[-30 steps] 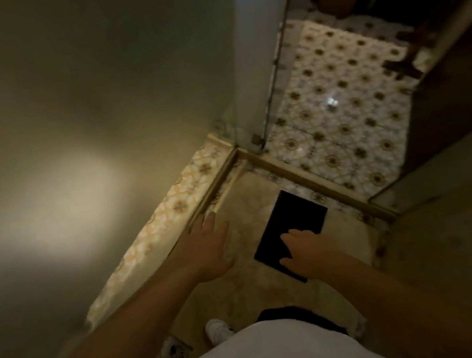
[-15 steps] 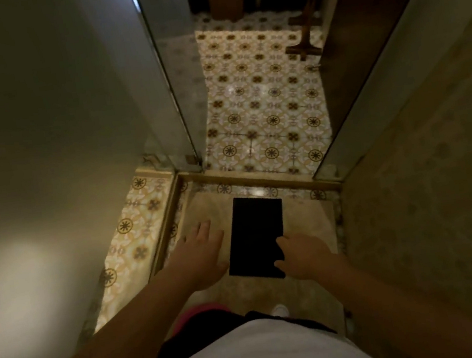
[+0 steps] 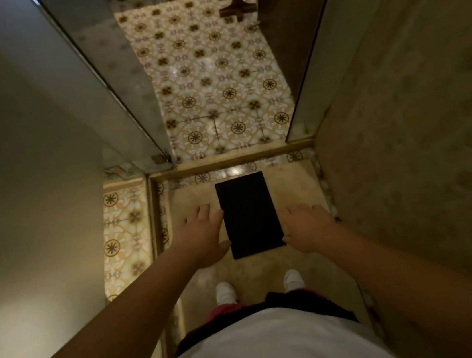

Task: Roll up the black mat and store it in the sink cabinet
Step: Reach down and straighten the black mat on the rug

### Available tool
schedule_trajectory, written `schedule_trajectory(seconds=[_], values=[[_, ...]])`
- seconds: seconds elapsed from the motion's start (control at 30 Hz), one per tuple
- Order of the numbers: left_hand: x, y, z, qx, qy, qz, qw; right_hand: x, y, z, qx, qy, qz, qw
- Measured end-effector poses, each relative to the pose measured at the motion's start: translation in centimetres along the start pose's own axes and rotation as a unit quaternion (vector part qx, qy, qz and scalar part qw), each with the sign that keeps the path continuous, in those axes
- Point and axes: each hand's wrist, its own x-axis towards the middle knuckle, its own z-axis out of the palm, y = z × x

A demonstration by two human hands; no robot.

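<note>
A flat black rectangular mat [image 3: 248,214] lies unrolled on the beige shower floor, its long side pointing away from me, just inside the raised threshold. My left hand [image 3: 204,235] hovers at the mat's left edge, fingers spread, holding nothing. My right hand [image 3: 307,225] reaches down at the mat's right edge, also spread and empty. Whether either hand touches the mat I cannot tell. No sink cabinet is in view.
A glass panel [image 3: 115,89] stands at the left and a stone wall [image 3: 408,126] at the right, leaving a narrow stall. A low threshold [image 3: 226,162] separates it from the patterned tile floor [image 3: 209,77]. A wooden stand [image 3: 236,7] sits far ahead. My white shoes [image 3: 224,291] stand behind the mat.
The view has swung to face the doorway squarely. My right hand moved off the mat's near end to its right edge, so both hands now flank the mat.
</note>
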Motion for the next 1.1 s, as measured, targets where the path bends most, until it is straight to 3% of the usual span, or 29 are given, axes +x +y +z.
schedule_trajectory(seconds=[0.27, 0.43, 0.73, 0.9, 1.1], values=[[3.4, -1.7, 2.8, -0.009, -0.011, 0.014, 1.000, 4.2, -0.5, 1.4, -0.018, -0.015, -0.007, 1.000], [9.3, -1.3, 9.0, -0.044, -0.035, -0.011, 0.998, 10.6, 1.4, 7.6, -0.008, -0.054, -0.025, 0.998], [26.3, -2.2, 33.9, -0.056, -0.099, -0.025, 0.993, 26.4, 6.3, 32.1, 0.040, -0.159, 0.016, 0.986], [34.3, -2.0, 48.7, -0.095, -0.091, -0.027, 0.991, 35.0, 5.8, 45.2, 0.156, -0.207, 0.052, 0.964], [41.2, -1.7, 60.5, -0.170, -0.086, -0.127, 0.973, 42.3, 6.0, 55.2, -0.015, -0.141, -0.028, 0.989]])
